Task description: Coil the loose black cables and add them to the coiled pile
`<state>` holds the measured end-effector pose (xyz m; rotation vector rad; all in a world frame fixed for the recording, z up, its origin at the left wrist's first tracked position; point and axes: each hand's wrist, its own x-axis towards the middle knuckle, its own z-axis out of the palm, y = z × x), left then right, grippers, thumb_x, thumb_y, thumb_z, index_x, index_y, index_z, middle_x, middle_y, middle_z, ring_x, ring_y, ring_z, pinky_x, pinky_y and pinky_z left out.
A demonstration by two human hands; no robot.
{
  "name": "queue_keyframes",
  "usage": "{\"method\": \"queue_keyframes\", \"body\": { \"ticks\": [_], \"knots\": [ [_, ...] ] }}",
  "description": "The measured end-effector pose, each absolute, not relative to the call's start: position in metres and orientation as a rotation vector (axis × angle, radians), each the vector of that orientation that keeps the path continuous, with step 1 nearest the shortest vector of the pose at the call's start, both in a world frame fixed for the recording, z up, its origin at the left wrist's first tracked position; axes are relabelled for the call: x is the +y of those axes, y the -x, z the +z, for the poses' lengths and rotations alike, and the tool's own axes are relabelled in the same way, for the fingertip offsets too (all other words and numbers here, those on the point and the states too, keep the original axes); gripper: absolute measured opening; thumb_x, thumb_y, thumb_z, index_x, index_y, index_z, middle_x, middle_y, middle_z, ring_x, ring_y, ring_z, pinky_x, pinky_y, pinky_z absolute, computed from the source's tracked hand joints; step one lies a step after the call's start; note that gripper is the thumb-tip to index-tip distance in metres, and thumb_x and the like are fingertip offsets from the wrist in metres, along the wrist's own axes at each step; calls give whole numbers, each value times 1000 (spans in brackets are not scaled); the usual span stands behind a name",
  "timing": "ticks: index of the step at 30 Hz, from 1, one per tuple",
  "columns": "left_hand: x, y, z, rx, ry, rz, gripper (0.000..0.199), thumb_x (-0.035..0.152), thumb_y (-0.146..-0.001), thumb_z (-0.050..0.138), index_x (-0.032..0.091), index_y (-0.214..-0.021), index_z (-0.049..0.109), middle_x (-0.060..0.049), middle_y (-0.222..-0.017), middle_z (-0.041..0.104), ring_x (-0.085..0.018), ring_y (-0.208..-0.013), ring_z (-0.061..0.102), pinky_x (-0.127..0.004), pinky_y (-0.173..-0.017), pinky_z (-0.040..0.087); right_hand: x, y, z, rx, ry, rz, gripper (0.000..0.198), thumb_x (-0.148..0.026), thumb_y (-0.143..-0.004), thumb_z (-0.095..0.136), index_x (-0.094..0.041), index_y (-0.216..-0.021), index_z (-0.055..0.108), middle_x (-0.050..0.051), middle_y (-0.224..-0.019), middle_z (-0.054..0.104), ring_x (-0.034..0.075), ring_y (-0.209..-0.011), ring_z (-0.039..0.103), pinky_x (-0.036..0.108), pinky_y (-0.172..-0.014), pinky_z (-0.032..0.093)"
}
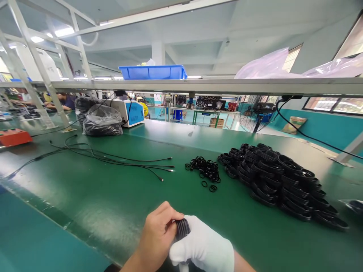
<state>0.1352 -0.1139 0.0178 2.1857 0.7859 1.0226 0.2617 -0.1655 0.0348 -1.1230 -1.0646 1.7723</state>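
My bare left hand (159, 232) is closed, with thumb and fingers pinching one side of a bundle of black coiled cable (182, 229). My right hand (202, 241), in a white glove, wraps round the other side of the same bundle. The two hands meet low in the view, just above the near edge of the green table (113, 200). Only a short ribbed stretch of the coil shows; the fingers hide the rest. Beyond my hands lies a small heap of thin black rings (208, 170), a few of them loose at its near side.
At the right spreads a large pile of coiled black cables (272, 173). Several long black cables (113, 160) with metal-tipped ends lie across the left. Behind them stand a plastic bag (103, 121) and a blue-and-white machine (130, 113). A shelf (210, 85) crosses overhead, carrying a blue tray (153, 72).
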Motion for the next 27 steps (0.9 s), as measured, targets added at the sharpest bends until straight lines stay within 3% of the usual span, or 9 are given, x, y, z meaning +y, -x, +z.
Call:
{"method": "queue_keyframes", "body": {
  "ticks": [6,10,13,16,21,27],
  "knots": [
    [-110,-138,15,768,-2139,1058,28,3,-74,43,19,-76,66,1,-69,56,-11,-63,57,-20,-57,44,-164,-258,34,-956,1048,1783,5,-11,-51,57,-12,-55,54,-3,-41,48,6,-34,44,14,-32,33],
    [-108,-141,15,834,-2091,972,27,4,-72,46,20,-75,67,1,-70,59,-11,-63,55,-21,-57,43,-165,-260,21,-785,941,1880,28,-26,-53,68,-9,-75,61,3,-58,58,12,-49,56,20,-38,46],
    [-106,-140,18,842,-2076,864,32,6,-73,48,23,-90,68,0,-82,64,-14,-75,58,-24,-70,47,-165,-264,15,-739,890,1925,38,-32,-55,73,-9,-82,61,5,-65,59,16,-62,62,24,-47,52],
    [-106,-136,18,795,-2073,765,38,10,-78,48,27,-108,64,-1,-99,64,-17,-94,57,-30,-86,46,-165,-267,15,-753,902,1902,35,-30,-57,72,-9,-83,61,5,-65,60,15,-62,61,23,-47,52],
    [-111,-130,13,777,-2088,714,32,17,-88,41,24,-107,65,-4,-102,66,-17,-96,59,-30,-86,47,-163,-263,19,-836,979,1866,27,-26,-54,69,-8,-73,62,1,-50,53,12,-46,55,20,-37,46],
    [-119,-134,12,851,-2119,799,31,21,-88,41,22,-107,65,-5,-109,66,-20,-102,57,-33,-92,44,-163,-260,28,-928,1033,1823,7,-14,-50,59,-10,-55,56,-2,-46,50,6,-36,47,15,-33,40]
  ]
}}
